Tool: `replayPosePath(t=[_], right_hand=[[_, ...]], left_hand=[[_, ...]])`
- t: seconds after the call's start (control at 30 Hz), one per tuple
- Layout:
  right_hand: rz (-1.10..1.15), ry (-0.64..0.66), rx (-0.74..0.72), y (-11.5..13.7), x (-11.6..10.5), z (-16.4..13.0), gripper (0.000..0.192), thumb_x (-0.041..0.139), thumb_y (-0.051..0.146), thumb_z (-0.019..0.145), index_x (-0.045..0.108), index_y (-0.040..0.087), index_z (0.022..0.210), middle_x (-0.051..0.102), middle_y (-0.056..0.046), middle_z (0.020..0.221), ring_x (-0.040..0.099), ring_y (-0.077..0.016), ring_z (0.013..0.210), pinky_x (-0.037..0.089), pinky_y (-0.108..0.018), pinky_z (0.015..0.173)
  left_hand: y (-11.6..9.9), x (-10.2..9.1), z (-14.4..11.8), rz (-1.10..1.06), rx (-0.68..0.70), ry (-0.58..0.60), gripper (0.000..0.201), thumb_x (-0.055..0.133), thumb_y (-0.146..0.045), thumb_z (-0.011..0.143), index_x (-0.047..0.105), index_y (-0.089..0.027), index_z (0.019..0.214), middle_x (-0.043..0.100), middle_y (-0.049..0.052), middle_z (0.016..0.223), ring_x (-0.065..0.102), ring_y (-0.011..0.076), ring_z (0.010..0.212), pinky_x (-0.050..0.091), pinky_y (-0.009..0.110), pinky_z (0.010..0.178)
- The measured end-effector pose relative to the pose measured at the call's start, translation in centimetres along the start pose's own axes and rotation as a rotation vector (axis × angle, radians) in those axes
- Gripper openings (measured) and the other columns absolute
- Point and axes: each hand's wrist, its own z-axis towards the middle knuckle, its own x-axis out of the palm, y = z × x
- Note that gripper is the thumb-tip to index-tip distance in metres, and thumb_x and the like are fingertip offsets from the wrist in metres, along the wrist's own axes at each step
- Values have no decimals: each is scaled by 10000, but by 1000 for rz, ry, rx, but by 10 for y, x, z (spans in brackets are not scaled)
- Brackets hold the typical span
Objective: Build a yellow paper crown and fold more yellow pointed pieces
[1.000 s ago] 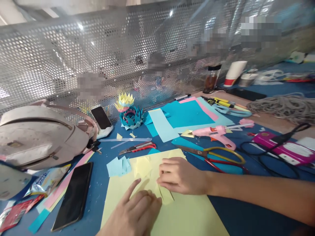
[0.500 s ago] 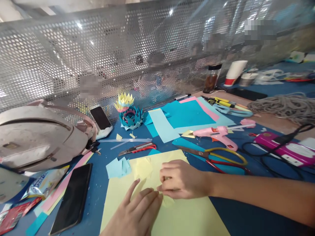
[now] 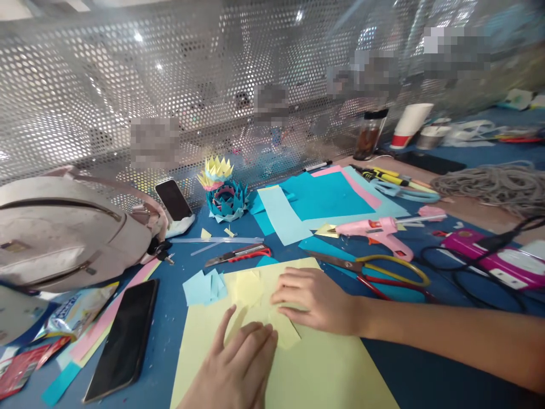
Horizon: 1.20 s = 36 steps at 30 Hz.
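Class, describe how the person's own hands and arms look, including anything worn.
The ungloved, bare left hand and ungloved, bare right hand show no rings. The right forearm shows no sleeve, watch or bracelet; any left sleeve is out of frame.

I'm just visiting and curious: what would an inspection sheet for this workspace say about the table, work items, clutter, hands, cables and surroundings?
Surface: blue table, with small yellow scraps.
Work items: yellow sheet, bearing a small yellow piece and yellow squares; blue squares overlap its far left corner.
Clutter: bag, phone, snack pack, knife, scissors, glue gun, paper flowers.
Hands: left hand and right hand at the small yellow piece; grip unclear.
Cables: black cable looped by a magenta power strip.
Surroundings: perforated screen; anything beyond is too blurred to tell.
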Motion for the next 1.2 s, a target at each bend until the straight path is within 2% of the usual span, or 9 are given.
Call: replayPosePath(t=[0.07,0.27,0.37,0.53,0.67,0.8,0.9,1.03,1.2], right_hand=[[36,20,97,1,-1,2,163,643,346,946,673,192,992,656,-42,954,565,-196,904,409,-310,771],[103,93,205,9,2,7,261,832,283,784,612,193,894,637,-16,929,561,-213,923,425,-320,795],[119,82,235,12,2,7,284,831,254,779,609,195,945,654,-32,998,567,-229,980,443,-338,832],[282,64,243,18,2,4,282,756,173,818,624,200,1065,681,-39,1063,601,-215,1031,477,-348,906],[496,43,324,26,-2,4,304,662,138,850,622,218,1141,685,-37,1137,642,-185,1035,521,-339,927],[827,32,426,30,-6,5,321,584,205,918,581,223,1238,620,-74,1295,598,-203,1232,527,-382,1036],[959,-13,451,30,-9,6,298,582,276,952,575,216,1243,570,-104,1375,509,-232,1351,462,-447,1121],[1058,-51,511,30,-16,8,296,629,359,944,605,221,1205,565,-110,1399,465,-254,1395,389,-495,1171],[1134,-66,608,26,-16,9,338,709,380,876,612,218,1156,563,-111,1383,467,-268,1392,499,-434,1063]], left_hand=[[-4,3,-3,4,-61,-67,340,457,-205,1003,646,-119,1273,710,38,1119,575,174,1156,-26,479,1285],[-2,2,-7,21,-27,85,414,444,-216,1006,558,-135,1396,644,57,1304,500,193,1315,31,457,1288],[0,-1,-5,44,-8,54,411,431,-215,1007,568,-127,1385,625,64,1375,464,207,1363,98,466,1285],[2,-3,-1,31,10,4,371,447,-205,995,624,-120,1310,667,58,1327,530,191,1293,33,463,1287],[3,-5,0,-4,0,6,370,448,-210,985,633,-122,1293,677,49,1315,559,190,1255,16,465,1283],[3,-7,-1,2,-2,31,361,474,-207,977,629,-131,1294,667,72,1319,538,209,1291,95,494,1279],[2,-6,-3,12,-3,39,373,492,-213,971,617,-124,1311,652,97,1335,501,234,1336,117,515,1273],[2,-5,-3,-14,-1,44,393,493,-237,969,601,-121,1329,626,113,1376,478,256,1360,118,538,1265],[2,-5,-4,-69,-17,49,407,464,-234,974,588,-109,1341,633,122,1356,501,249,1334,163,531,1256]])
